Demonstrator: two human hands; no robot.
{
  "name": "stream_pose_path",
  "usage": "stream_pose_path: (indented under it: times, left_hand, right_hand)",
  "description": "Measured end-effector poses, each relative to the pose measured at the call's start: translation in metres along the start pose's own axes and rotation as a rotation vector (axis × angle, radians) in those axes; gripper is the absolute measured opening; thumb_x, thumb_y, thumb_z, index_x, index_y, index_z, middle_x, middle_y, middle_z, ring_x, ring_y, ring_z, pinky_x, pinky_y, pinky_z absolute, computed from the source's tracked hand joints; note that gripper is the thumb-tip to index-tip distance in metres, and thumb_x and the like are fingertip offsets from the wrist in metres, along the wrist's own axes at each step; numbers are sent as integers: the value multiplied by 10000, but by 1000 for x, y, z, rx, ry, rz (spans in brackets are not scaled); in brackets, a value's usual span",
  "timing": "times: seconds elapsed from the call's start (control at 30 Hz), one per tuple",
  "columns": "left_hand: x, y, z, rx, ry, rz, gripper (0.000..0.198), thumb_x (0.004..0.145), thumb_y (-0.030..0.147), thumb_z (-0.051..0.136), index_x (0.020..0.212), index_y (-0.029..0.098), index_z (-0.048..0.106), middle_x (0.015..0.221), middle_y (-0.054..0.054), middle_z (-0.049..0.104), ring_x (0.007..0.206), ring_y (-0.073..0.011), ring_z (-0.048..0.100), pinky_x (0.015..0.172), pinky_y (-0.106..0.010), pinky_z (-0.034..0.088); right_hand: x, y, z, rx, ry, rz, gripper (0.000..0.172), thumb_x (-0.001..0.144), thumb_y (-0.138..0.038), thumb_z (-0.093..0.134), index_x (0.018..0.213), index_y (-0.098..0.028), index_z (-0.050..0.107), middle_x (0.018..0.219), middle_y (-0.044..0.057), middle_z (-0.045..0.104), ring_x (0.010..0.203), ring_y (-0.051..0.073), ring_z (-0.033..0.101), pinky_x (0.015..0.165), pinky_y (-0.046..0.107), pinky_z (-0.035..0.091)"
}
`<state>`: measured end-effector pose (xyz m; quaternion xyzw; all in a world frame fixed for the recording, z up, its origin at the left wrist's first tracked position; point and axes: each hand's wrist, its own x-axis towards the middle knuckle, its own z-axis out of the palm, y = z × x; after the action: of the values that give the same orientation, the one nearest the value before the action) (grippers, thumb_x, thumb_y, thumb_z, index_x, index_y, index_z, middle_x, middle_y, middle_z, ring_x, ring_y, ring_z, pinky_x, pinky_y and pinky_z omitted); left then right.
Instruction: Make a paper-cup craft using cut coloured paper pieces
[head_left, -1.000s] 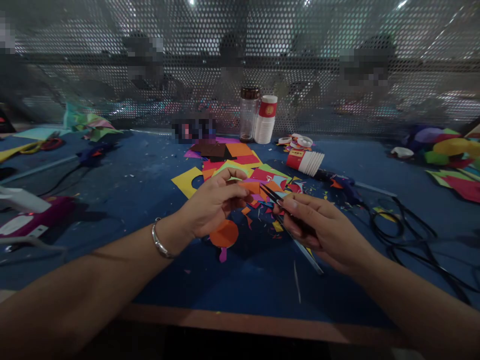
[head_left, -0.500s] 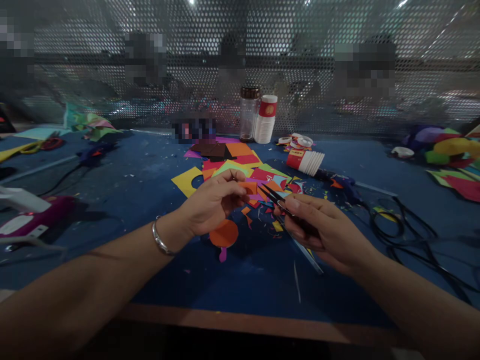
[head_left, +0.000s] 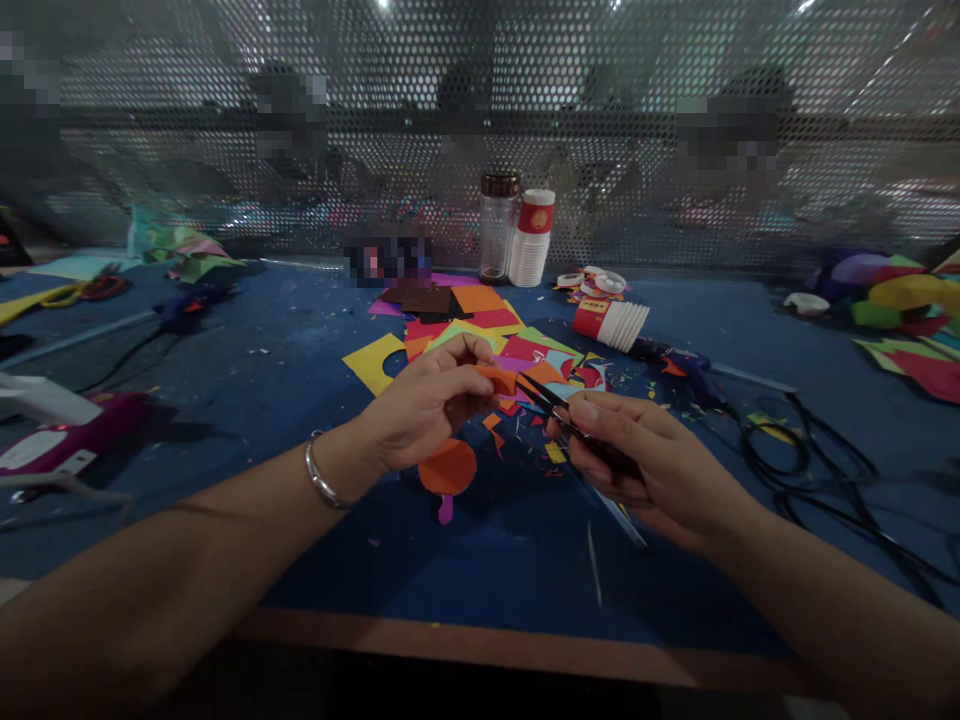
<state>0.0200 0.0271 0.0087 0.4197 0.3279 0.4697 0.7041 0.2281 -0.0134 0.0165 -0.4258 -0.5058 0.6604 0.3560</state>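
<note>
My left hand pinches a small piece of orange paper between thumb and fingers. In my right hand is a pair of dark scissors, its blade tips at the right edge of that paper. The handles are mostly covered by my fingers. Below my left hand, an orange paper disc with a purple strip sticking out lies on the blue table. Behind both hands spreads a pile of coloured paper sheets, with small paper scraps scattered around.
A clear bottle and a stack of paper cups stand by the perforated metal screen. More cups lie sideways near a glue gun with a looped black cord. At left are another glue gun and a magenta device.
The scissor tips have come to the orange paper's edge, where a small gap showed before. The orange paper has tilted slightly in my left hand.
</note>
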Motion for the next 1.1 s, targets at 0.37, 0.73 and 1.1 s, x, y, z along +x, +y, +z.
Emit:
stream_pose_path:
  times: [0.37, 0.73, 1.1]
  left_hand:
    - [2, -2, -13, 364, -140, 351, 311, 721, 39, 702, 947, 193, 554, 849, 26, 574, 746, -88, 580, 698, -215, 517]
    - [2, 2, -10, 407, -241, 368, 333, 702, 15, 685, 955, 186, 551, 830, 28, 575, 725, -81, 585, 653, -193, 489]
    - [1, 1, -7, 406, -245, 326, 358, 674, 11, 681, 957, 188, 551, 806, 29, 575, 689, -79, 566, 612, -197, 475]
  right_hand:
    - [-2, 2, -3, 59, -49, 54, 365, 875, -504, 694, 834, -142, 673, 505, -77, 427, 376, 2, 192, 339, 148, 91]
    - [-1, 1, -2, 63, -79, 90, 388, 860, -516, 705, 826, -131, 666, 511, -83, 394, 382, 3, 195, 335, 142, 74]
    - [-1, 4, -2, 73, -114, 112, 381, 856, -519, 716, 799, -156, 614, 521, -104, 346, 393, 5, 151, 334, 143, 62]
